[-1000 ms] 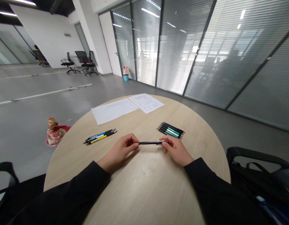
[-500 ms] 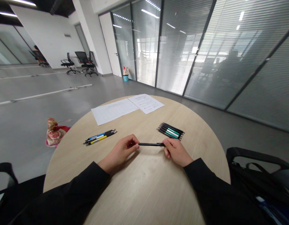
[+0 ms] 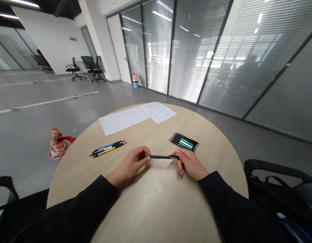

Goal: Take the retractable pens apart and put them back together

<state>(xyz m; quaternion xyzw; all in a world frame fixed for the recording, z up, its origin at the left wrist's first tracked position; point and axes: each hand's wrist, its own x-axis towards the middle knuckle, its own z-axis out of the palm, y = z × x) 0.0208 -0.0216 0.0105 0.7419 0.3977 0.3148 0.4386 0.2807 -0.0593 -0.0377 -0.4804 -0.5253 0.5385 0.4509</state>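
A black pen [image 3: 162,157] lies level between my two hands, just above the round wooden table [image 3: 156,206]. My left hand [image 3: 134,162] pinches its tip end between thumb and fingers. At the other end, my right hand [image 3: 190,161] grips the pen near its clip. Just beyond the right hand lies a row of several pens [image 3: 185,141], black with some green and white barrels. To the left of my left hand rests a smaller group of pens [image 3: 107,148] with blue, white and yellow barrels.
Two printed paper sheets [image 3: 125,118] lie at the table's far side. A black chair [image 3: 279,168] stands close on the right, with a dark bag on it. A red and cream bundle [image 3: 60,143] sits on the floor to the left. Glass partitions with blinds rise behind.
The pen has turned slightly about its length in my fingers, its clip side showing differently. My right fingers have shifted a little; my left hand stays nearly in place.
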